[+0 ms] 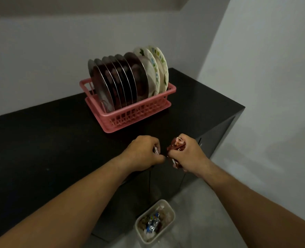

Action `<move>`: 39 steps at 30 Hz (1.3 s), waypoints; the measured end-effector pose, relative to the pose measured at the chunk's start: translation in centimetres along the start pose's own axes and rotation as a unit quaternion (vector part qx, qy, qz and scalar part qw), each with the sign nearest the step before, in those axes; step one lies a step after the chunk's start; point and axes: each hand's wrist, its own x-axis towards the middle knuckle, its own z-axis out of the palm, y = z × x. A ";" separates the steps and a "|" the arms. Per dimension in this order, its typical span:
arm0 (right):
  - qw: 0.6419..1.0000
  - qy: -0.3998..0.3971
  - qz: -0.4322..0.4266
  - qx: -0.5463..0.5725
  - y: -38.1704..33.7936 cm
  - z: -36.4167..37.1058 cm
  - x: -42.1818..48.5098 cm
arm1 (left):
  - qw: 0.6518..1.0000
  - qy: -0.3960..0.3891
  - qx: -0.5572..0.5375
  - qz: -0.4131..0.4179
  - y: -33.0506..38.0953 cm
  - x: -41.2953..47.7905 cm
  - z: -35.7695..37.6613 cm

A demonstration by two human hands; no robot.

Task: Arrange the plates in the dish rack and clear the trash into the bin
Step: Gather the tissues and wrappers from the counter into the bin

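While near rack (pixel 130 116), scrap (pixel 156 150) in left grip (pixel 144 152), wrapper (pixel 176 145) in right grip (pixel 188 155)

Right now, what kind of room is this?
Probably a home kitchen corner: a pink dish rack full of upright plates stands on a dark counter, and a small bin of wrappers sits on the floor below.

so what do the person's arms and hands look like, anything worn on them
The left hand and right hand are both bare, no gloves. The forearms are bare too, as far as the frame shows: no sleeves, watch, bracelet or rings in view. Dim light, so fine marks cannot be told.
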 end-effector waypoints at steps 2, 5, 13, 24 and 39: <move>0.999 -0.020 -0.001 -0.044 2.2 -1.3 -0.2 | 1.000 -0.007 -0.011 -0.003 0.5 0.2 0.6; 0.997 -0.044 0.004 -0.070 5.2 -2.3 -0.6 | 0.998 0.002 -0.054 -0.014 1.5 0.0 2.8; 0.988 -0.037 0.110 -0.102 13.8 -3.5 -0.9 | 0.974 -0.097 -0.164 -0.122 -0.1 -0.9 13.1; 0.955 -0.085 0.279 -0.044 26.2 -0.6 -0.4 | 0.927 -0.257 -0.137 -0.236 -10.7 -1.5 25.9; 0.941 -0.227 0.140 -0.207 50.5 16.4 5.1 | 0.976 -0.090 -0.073 -0.185 -29.2 1.9 45.7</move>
